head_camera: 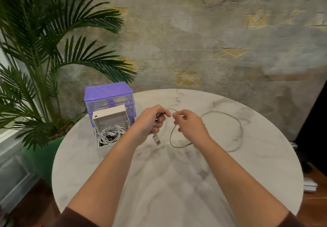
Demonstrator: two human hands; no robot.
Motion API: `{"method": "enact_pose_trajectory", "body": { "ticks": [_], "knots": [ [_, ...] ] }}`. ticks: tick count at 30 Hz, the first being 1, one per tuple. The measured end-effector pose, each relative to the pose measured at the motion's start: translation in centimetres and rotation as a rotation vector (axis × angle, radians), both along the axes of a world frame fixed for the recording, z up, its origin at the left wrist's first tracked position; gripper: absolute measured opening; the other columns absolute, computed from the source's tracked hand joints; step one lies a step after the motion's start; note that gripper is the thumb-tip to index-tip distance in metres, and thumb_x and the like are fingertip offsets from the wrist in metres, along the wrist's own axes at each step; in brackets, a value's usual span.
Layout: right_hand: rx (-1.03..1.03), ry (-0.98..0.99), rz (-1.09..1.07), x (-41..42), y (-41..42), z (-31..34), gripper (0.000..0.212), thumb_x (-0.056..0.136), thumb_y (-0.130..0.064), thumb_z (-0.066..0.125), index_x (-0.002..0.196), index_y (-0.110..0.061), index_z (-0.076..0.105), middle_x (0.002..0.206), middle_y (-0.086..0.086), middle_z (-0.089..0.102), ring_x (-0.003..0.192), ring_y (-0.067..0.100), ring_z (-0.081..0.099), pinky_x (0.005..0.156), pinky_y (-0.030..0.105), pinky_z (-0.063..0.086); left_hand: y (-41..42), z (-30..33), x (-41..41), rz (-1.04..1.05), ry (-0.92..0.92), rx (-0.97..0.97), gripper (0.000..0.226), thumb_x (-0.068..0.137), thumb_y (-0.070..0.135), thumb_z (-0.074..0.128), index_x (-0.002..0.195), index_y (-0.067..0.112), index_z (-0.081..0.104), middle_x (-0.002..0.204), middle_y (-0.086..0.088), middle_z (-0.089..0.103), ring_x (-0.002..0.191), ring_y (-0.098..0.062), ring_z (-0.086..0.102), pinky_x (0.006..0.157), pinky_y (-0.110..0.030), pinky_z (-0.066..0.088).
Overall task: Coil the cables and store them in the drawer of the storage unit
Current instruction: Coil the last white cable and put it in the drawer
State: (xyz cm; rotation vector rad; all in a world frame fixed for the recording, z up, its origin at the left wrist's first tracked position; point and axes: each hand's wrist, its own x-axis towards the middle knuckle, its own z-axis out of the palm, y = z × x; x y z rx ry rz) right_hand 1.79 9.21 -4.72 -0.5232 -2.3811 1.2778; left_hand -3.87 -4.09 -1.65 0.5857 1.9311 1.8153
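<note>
A thin grey cable [238, 125] lies in wide loops on the round marble table [177, 182]. My left hand [152, 120] grips the cable near its end, and the plug [157, 140] hangs below my fist. My right hand [187, 123] pinches the same cable a little to the right, with a loop hanging under it. At the table's left stands a purple storage unit [108, 94]. Its white drawer [113, 118] is pulled out, and coiled white cables [110, 134] lie inside it.
A large potted palm [44, 58] in a green pot stands left of the table, close behind the storage unit. A rough plastered wall rises behind the table. Wooden floor shows on both sides, with a dark object at the right edge.
</note>
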Motion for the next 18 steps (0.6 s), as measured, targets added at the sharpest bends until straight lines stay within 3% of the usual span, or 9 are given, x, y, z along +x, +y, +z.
{"method": "enact_pose_trajectory", "body": {
  "ticks": [3, 5, 6, 8, 11, 12, 14, 16, 18],
  "knots": [
    [-0.199, 0.083, 0.050, -0.2, 0.4, 0.2, 0.028, 0.099, -0.031, 0.051, 0.086, -0.014, 0.069, 0.077, -0.001, 0.072, 0.070, 0.021, 0.066, 0.079, 0.036, 0.056, -0.2, -0.4, -0.1, -0.024, -0.034, 0.084, 0.026, 0.097, 0.022, 0.049, 0.087, 0.009, 0.069, 0.059, 0.003, 0.044, 0.048, -0.008, 0.037, 0.046, -0.018, 0.037],
    [-0.251, 0.127, 0.076, -0.1, 0.4, 0.5, 0.028, 0.100, -0.029, 0.051, 0.090, -0.010, 0.070, 0.073, 0.004, 0.069, 0.064, 0.023, 0.065, 0.063, 0.022, 0.051, -0.1, -0.7, -0.3, 0.004, -0.066, 0.140, 0.027, 0.097, 0.029, 0.054, 0.087, 0.010, 0.070, 0.062, 0.003, 0.053, 0.054, -0.009, 0.052, 0.073, -0.028, 0.053],
    [-0.255, 0.128, 0.085, -0.1, 0.4, 0.6, 0.029, 0.100, -0.030, 0.050, 0.093, -0.010, 0.070, 0.072, 0.005, 0.066, 0.061, 0.025, 0.065, 0.057, 0.019, 0.048, -0.1, -0.9, -0.2, 0.023, -0.068, 0.144, 0.028, 0.096, 0.034, 0.056, 0.085, 0.012, 0.070, 0.063, 0.003, 0.057, 0.059, -0.011, 0.057, 0.086, -0.034, 0.052],
    [-0.230, 0.085, 0.092, -0.3, 0.5, 0.7, 0.031, 0.101, -0.036, 0.047, 0.097, -0.015, 0.069, 0.069, 0.003, 0.058, 0.053, 0.026, 0.065, 0.055, 0.027, 0.052, 0.0, -1.3, -0.3, 0.076, -0.023, 0.107, 0.032, 0.093, 0.045, 0.056, 0.083, 0.017, 0.067, 0.062, 0.005, 0.060, 0.070, -0.013, 0.065, 0.095, -0.038, 0.047],
    [-0.030, -0.035, 0.040, -0.2, 0.5, 0.9, 0.033, 0.101, -0.044, 0.040, 0.101, -0.022, 0.066, 0.068, -0.001, 0.055, 0.050, 0.027, 0.061, 0.062, 0.044, 0.059, 0.5, -1.9, -0.4, 0.118, -0.059, 0.181, 0.041, 0.093, 0.054, 0.050, 0.079, 0.017, 0.059, 0.050, 0.006, 0.040, 0.051, -0.011, 0.052, 0.084, -0.034, 0.052],
    [0.133, -0.099, 0.013, 0.0, 0.5, 1.0, 0.036, 0.102, -0.045, 0.035, 0.104, -0.022, 0.063, 0.074, 0.001, 0.059, 0.060, 0.028, 0.063, 0.064, 0.043, 0.057, 0.6, -2.0, -0.4, 0.111, -0.161, 0.287, 0.041, 0.096, 0.052, 0.047, 0.077, 0.016, 0.056, 0.050, 0.006, 0.032, 0.044, -0.009, 0.039, 0.069, -0.027, 0.053],
    [0.475, -0.233, -0.008, 0.2, 0.5, 0.6, 0.039, 0.104, -0.040, 0.025, 0.118, -0.020, 0.055, 0.100, 0.005, 0.065, 0.085, 0.029, 0.061, 0.070, 0.037, 0.046, 0.8, -2.1, -0.3, 0.080, -0.372, 0.496, 0.036, 0.101, 0.037, 0.039, 0.075, 0.015, 0.052, 0.050, 0.007, 0.026, 0.040, -0.007, 0.024, 0.048, -0.018, 0.036],
    [0.595, -0.294, 0.049, 0.4, 0.3, -0.2, 0.039, 0.105, -0.032, 0.022, 0.137, -0.019, 0.040, 0.117, 0.009, 0.062, 0.101, 0.031, 0.059, 0.072, 0.035, 0.038, 0.9, -2.4, -0.4, 0.082, -0.432, 0.591, 0.029, 0.097, 0.023, 0.034, 0.080, 0.012, 0.055, 0.051, 0.006, 0.029, 0.041, -0.007, 0.023, 0.050, -0.020, 0.028],
    [0.645, -0.332, 0.103, 0.7, -0.1, -1.1, 0.046, 0.105, -0.025, 0.024, 0.150, -0.017, 0.022, 0.127, 0.008, 0.056, 0.106, 0.032, 0.058, 0.072, 0.035, 0.036, 0.9, -3.1, -0.7, 0.120, -0.355, 0.589, 0.032, 0.100, 0.021, 0.034, 0.093, 0.009, 0.063, 0.057, 0.006, 0.037, 0.045, -0.006, 0.028, 0.057, -0.021, 0.031]
  ]
}}
